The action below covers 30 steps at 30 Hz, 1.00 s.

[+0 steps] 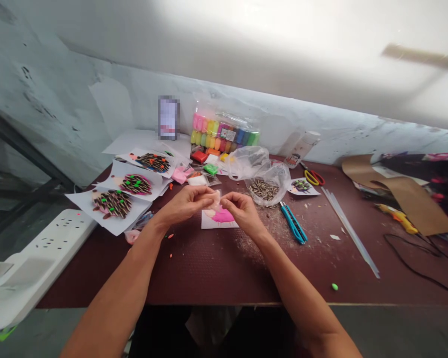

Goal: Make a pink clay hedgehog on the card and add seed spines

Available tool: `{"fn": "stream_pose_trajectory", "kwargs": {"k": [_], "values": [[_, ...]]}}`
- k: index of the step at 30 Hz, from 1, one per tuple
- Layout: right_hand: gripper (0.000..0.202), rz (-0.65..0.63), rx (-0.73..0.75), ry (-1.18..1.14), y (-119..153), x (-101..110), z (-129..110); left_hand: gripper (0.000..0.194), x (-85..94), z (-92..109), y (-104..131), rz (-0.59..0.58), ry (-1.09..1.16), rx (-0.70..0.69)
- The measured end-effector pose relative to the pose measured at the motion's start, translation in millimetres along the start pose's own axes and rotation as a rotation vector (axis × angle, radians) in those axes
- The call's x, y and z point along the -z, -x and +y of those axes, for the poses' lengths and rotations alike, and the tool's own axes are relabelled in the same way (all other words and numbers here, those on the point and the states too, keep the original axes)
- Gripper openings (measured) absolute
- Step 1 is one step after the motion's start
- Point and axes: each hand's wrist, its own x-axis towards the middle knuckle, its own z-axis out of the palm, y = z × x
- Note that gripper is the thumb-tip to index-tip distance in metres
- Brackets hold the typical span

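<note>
Small clear plastic packet with pale contents: held between the two hands, just above the near-centre of the dark red surface. Left hand: thumb and fingers closed on the packet's left side. Right hand: thumb and fingertips pinched together at its right edge.

Directly beneath: white card with a bright pink shape, lying flat, partly covered by the hands. Positions below relative to this card.

Left: three white sheets bearing spiny, hedgehog-like figures, the nearest dotted green, the middle also green-dotted, the farthest orange-dotted. Farther left: long white power strip.

Behind: clear package of multicoloured soft blocks, near the wall. Behind, to the right: open clear plastic bag of slender brown-and-pale pieces.

Right: teal-handled box cutter, lying at a slant. Farther right: long translucent sticks, then yellow glue gun near a brown paper sheet. Nearer the front edge, right: small green bit.
</note>
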Motion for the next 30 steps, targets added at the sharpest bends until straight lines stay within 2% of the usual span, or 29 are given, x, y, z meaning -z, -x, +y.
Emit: {"fn": "stream_pose_trajectory", "kwargs": {"k": [3, 8, 16, 20, 25, 30], "values": [[0.029, -0.050, -0.033, -0.055, -0.4, 0.9, 0.5, 0.040, -0.3, 0.3, -0.5, -0.010, -0.017, -0.016], [0.031, -0.063, -0.073, -0.095, 0.3, 1.0, 1.3, 0.038, -1.0, 2.3, -0.6, -0.024, -0.042, -0.028], [0.035, 0.015, -0.041, -0.034, 2.3, 1.0, -0.2, 0.039, -0.8, 4.8, 1.2, -0.033, -0.041, 0.009], [0.035, -0.024, -0.046, -0.039, 2.0, 3.2, 2.4, 0.037, 0.8, 7.9, 2.7, -0.058, -0.060, 0.008], [0.025, 0.045, 0.057, 0.119, 5.3, 1.2, 3.2, 0.036, 0.4, 7.2, 2.4, -0.042, -0.019, 0.020], [0.007, 0.168, 0.260, 0.341, 9.6, -0.2, -0.1, 0.036, -2.4, 4.8, 0.1, -0.039, -0.051, 0.020]]}}
